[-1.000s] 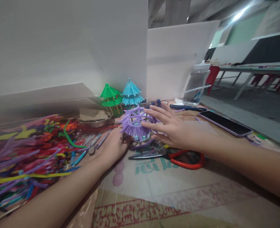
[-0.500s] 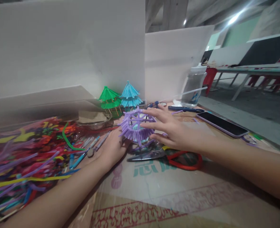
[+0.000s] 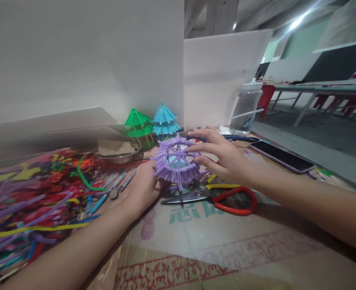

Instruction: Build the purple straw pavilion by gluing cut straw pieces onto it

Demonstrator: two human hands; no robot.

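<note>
A round purple pipe-cleaner frame (image 3: 178, 154), spoked in the middle and fringed with short stubs, sits tilted between my hands. My left hand (image 3: 143, 183) grips its left side, with the fingertips hidden behind the fringe. At the right rim, my right hand (image 3: 221, 155) has its fingers stretched and spread; whether the tips touch the spokes is unclear. Just below lie red-handled scissors (image 3: 235, 201), blades pointing left. Behind the frame stand a green two-tiered pipe-cleaner pavilion (image 3: 139, 125) and a blue one (image 3: 165, 119).
Many coloured pipe cleaners (image 3: 23, 201) are heaped at left, beside pens (image 3: 105, 197). A clear bowl (image 3: 117, 155) stands behind them. On the right are a phone (image 3: 282, 156) and a water bottle (image 3: 246, 108). White boards (image 3: 84, 60) wall off the back.
The purple frame has tipped and turned, showing its spokes more fully. My right hand has shifted slightly right, away from the frame's middle. My left hand stays nearly in place.
</note>
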